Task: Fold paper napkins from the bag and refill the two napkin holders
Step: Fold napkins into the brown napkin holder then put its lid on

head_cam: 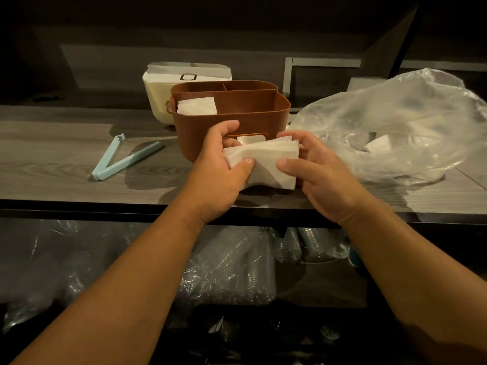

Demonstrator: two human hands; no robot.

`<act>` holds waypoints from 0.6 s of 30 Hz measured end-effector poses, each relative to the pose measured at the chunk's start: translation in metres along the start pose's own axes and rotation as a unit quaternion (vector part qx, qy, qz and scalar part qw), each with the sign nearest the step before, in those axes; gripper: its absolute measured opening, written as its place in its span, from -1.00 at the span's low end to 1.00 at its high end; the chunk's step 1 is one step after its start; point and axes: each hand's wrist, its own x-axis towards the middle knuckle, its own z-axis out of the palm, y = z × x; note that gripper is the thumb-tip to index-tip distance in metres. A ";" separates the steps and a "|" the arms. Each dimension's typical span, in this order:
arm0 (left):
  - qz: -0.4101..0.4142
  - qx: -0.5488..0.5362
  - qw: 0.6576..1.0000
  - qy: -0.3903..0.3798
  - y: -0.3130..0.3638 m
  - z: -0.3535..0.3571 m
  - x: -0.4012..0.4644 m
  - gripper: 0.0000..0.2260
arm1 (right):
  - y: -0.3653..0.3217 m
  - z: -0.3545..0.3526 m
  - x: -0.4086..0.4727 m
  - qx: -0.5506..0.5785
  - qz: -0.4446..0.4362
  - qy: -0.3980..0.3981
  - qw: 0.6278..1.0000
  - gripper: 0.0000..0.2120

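Grey wooden counter (pixel 66 159); left hand (pixel 224 175) and right hand (pixel 324 177), fingers curled, seemingly pinching napkin stack (pixel 263 160).

There are two hands, a left hand (pixel 224 164) and a right hand (pixel 320 172), with one stack of napkins (pixel 263 162). There are two holders: one brown holder (pixel 232 111) near, one white holder (pixel 163 101) far. One clear bag (pixel 395 122) is on the right. One blue clip (pixel 123 159) is on the left.
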 end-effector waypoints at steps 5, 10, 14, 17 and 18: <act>0.010 0.020 0.999 -0.040 0.003 0.002 -0.005 -0.38 | 0.002 0.003 0.003 -0.020 0.008 0.049 0.999 -0.45; 0.000 0.049 0.998 -0.038 0.005 0.002 -0.004 -0.40 | 0.000 0.007 0.002 -0.059 0.006 0.050 0.997 -0.43; 0.007 0.046 0.999 -0.025 0.006 0.003 -0.004 -0.44 | -0.002 0.012 0.003 -0.091 0.000 0.067 0.994 -0.38; 0.010 0.040 0.999 -0.019 0.007 0.003 -0.005 -0.49 | -0.007 0.021 0.003 -0.176 -0.042 0.078 0.980 -0.38; 0.013 0.038 0.999 -0.017 0.007 0.003 -0.005 -0.51 | -0.009 0.024 0.003 -0.198 -0.066 0.079 0.975 -0.40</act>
